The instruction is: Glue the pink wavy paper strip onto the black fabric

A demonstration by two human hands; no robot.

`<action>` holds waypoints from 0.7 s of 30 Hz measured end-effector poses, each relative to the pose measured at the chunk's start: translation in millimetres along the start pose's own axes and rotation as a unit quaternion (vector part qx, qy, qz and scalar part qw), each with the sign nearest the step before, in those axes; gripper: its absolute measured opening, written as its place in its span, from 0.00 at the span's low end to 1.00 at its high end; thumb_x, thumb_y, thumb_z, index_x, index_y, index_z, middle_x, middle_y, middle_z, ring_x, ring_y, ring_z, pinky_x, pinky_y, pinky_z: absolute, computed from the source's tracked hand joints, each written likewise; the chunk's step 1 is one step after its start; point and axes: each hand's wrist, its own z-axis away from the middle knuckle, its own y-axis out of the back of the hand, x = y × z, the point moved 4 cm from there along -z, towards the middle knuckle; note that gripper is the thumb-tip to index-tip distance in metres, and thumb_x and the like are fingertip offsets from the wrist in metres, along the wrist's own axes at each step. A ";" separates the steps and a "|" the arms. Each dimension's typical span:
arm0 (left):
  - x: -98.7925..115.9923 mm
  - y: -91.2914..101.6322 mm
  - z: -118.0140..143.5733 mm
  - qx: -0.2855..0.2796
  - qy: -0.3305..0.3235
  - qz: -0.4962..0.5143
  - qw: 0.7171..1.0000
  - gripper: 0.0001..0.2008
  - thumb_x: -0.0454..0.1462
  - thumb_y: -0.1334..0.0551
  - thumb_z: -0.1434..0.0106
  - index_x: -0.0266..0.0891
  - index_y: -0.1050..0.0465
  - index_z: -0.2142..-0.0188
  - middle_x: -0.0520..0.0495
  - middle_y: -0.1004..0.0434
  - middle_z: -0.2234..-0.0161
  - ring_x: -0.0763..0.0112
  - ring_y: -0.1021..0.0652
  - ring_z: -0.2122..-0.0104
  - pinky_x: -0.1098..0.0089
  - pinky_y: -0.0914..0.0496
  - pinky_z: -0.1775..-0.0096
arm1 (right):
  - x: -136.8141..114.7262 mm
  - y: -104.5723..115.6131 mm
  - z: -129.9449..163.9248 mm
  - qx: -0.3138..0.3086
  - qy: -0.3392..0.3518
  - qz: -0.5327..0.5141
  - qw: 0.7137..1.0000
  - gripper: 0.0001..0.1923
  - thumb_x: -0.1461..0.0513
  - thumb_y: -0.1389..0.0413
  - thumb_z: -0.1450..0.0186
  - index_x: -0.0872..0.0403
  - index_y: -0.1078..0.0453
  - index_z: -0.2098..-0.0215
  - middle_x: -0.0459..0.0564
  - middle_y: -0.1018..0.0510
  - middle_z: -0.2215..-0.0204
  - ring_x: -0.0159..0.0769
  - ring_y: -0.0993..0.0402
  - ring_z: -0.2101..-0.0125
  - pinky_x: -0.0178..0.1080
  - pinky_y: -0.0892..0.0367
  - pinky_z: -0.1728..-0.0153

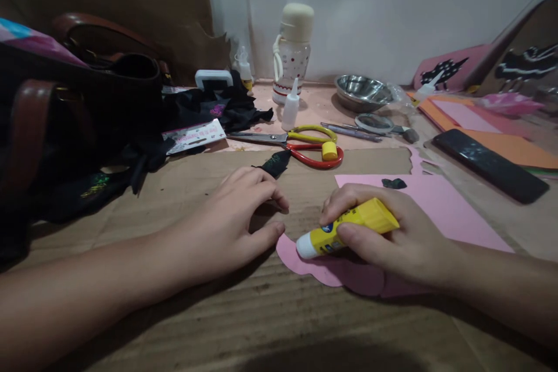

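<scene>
My right hand (392, 238) grips a yellow glue stick (344, 228), its white uncapped end pointing left and down onto a pink paper cutout (331, 270). My left hand (238, 218) rests flat on the brown cardboard (261, 314), fingertips curled beside the cutout's left edge, holding nothing that I can see. A pink paper sheet (449, 209) lies under and behind my right hand. The glue stick's yellow cap (329, 151) sits by the scissors.
Red-and-yellow scissors (300, 145) and a black fabric scrap (275, 163) lie behind my hands. Further back stand a small glue bottle (290, 106), a drink bottle (293, 52) and a steel bowl (361, 92). A black phone (490, 164) lies right, a dark bag (78, 104) left.
</scene>
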 end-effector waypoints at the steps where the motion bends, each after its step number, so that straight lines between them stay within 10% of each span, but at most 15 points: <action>1: -0.3 -0.3 -0.4 0.001 -0.001 -0.001 1.000 0.07 0.37 0.39 0.33 0.41 0.26 0.57 0.46 0.29 0.55 0.58 0.29 0.51 0.57 0.34 0.49 | 1.5 0.6 0.7 0.001 -0.004 -0.001 1.000 0.02 0.62 0.40 0.37 0.52 0.25 0.67 0.45 0.19 0.73 0.32 0.24 0.74 0.32 0.29 0.73; 21: 6.2 9.4 4.1 0.057 -0.003 -0.002 0.998 0.05 0.34 0.40 0.31 0.41 0.27 0.57 0.49 0.25 0.58 0.62 0.26 0.56 0.62 0.33 0.55 | -0.1 -4.3 -2.2 -0.033 0.025 -0.060 0.997 0.09 0.58 0.33 0.36 0.52 0.22 0.59 0.48 0.15 0.66 0.32 0.19 0.69 0.29 0.27 0.70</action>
